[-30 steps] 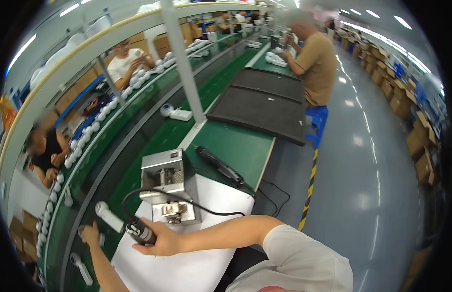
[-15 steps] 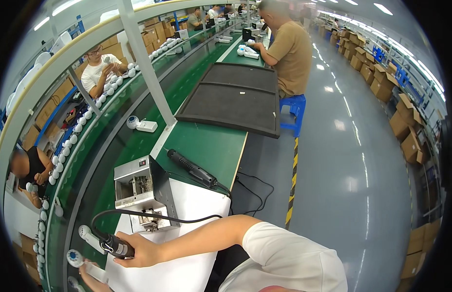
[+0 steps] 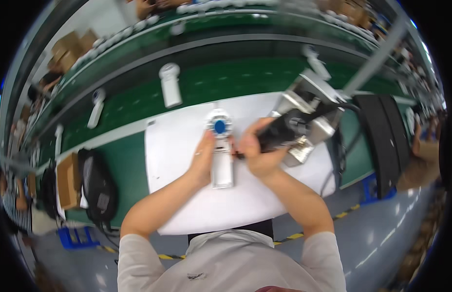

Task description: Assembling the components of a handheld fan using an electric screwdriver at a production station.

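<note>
A worker's left hand (image 3: 205, 158) rests, fingers loosely curled, against the side of a white handheld device (image 3: 220, 148) lying on a white mat (image 3: 182, 146). The device's long axis runs away from the worker, its round blue-centred head at the far end. The right hand (image 3: 259, 153) is clenched around a black power screwdriver (image 3: 279, 134), just right of the device.

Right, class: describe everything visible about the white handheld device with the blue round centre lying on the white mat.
The white handheld device with a blue round centre looks like plastic, with a round head above a long straight handle. It lies flat on the white mat, head pointing away from the person. The left hand steadies its side; the right hand brings a black power screwdriver beside it.
</note>
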Demonstrator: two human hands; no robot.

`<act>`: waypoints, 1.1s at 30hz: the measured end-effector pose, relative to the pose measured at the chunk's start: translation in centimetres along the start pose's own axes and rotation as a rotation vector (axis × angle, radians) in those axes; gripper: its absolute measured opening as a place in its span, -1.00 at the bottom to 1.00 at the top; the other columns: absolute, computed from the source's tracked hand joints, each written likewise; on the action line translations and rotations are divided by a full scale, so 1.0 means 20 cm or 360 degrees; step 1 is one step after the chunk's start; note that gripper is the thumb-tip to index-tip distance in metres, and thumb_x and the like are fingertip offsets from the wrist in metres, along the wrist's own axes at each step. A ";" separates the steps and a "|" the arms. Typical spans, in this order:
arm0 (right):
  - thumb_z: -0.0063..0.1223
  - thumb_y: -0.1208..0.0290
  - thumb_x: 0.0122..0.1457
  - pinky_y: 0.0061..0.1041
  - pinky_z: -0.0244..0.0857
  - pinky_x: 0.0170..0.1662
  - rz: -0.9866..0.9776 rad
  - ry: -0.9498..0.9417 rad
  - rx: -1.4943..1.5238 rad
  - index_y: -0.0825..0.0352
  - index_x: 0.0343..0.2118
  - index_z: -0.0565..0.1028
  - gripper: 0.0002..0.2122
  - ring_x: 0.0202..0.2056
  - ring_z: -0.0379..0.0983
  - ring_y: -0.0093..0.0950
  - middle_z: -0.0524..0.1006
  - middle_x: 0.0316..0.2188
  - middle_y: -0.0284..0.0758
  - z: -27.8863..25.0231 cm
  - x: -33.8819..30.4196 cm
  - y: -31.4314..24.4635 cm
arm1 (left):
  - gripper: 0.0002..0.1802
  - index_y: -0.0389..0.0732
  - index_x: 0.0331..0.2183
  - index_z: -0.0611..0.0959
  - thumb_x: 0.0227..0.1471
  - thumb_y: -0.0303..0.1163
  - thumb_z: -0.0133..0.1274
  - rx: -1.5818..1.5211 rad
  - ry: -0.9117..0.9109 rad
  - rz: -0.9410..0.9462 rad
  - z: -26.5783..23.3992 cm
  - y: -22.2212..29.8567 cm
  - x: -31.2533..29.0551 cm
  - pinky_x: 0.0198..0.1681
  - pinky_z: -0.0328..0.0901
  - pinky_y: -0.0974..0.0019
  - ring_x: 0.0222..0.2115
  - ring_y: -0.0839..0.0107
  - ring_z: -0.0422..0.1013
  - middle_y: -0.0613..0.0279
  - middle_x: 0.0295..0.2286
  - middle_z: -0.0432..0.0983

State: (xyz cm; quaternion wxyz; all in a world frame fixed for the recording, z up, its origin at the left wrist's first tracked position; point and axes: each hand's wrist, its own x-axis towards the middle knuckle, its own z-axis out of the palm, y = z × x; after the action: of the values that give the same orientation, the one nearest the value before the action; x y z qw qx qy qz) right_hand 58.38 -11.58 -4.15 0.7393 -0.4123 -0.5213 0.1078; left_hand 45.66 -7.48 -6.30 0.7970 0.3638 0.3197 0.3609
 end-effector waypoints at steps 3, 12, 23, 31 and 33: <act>-0.06 0.51 0.10 -0.62 0.29 -0.57 0.0191 -0.0202 0.0362 0.31 -0.23 0.19 -0.78 -0.66 0.28 -0.54 0.37 -0.55 -0.30 -0.05 0.03 0.00 | -0.49 -0.12 -0.03 0.33 0.23 0.09 -0.26 -0.0146 -0.0184 0.0077 -0.05 -0.05 0.03 -0.33 0.39 0.38 -0.40 0.46 0.41 0.18 -0.29 0.46; 0.03 0.36 0.14 -0.61 0.26 -0.63 0.0060 -0.0224 0.0417 0.28 -0.25 0.17 -0.73 -0.72 0.25 -0.54 0.33 -0.61 -0.31 -0.04 0.06 0.01 | -0.45 -0.12 -0.02 0.31 0.22 0.13 -0.30 -0.0341 -0.0414 -0.0034 -0.07 -0.05 0.07 -0.34 0.38 0.40 -0.40 0.49 0.41 0.18 -0.30 0.46; -0.07 0.41 0.21 -0.60 0.20 -0.71 -0.0135 0.0000 0.0396 0.28 -0.04 0.23 -0.72 -0.75 0.24 -0.55 0.33 -0.60 -0.34 -0.23 0.36 -0.27 | -0.53 -0.10 -0.01 0.30 0.22 0.02 -0.16 -0.0364 -0.0271 -0.0173 0.03 -0.02 0.04 -0.39 0.37 0.43 -0.44 0.53 0.40 0.22 -0.33 0.45; -0.13 0.45 0.24 -0.59 0.17 -0.73 -0.0188 0.0391 -0.0095 0.29 -0.06 0.25 -0.77 -0.75 0.19 -0.58 0.31 -0.63 -0.35 -0.33 0.40 -0.23 | -0.56 -0.09 0.00 0.28 0.23 -0.03 -0.14 -0.0299 -0.0400 -0.0256 0.10 -0.12 0.07 -0.39 0.35 0.45 -0.43 0.55 0.38 0.25 -0.35 0.43; -0.13 0.40 0.24 -0.59 0.18 -0.73 -0.0172 0.0268 -0.0145 0.28 -0.07 0.26 -0.78 -0.75 0.20 -0.58 0.30 -0.63 -0.35 -0.34 0.40 -0.19 | -0.56 -0.10 0.01 0.27 0.23 -0.04 -0.15 -0.0235 -0.0392 -0.0213 0.12 -0.14 0.09 -0.38 0.35 0.46 -0.42 0.55 0.38 0.25 -0.35 0.43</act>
State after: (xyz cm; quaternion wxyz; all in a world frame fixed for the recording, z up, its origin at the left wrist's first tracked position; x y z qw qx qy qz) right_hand 66.66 -12.81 3.26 0.7658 -0.4241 -0.4833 0.0089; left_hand 49.45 -8.14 -7.69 0.8770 0.3236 0.2156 0.2822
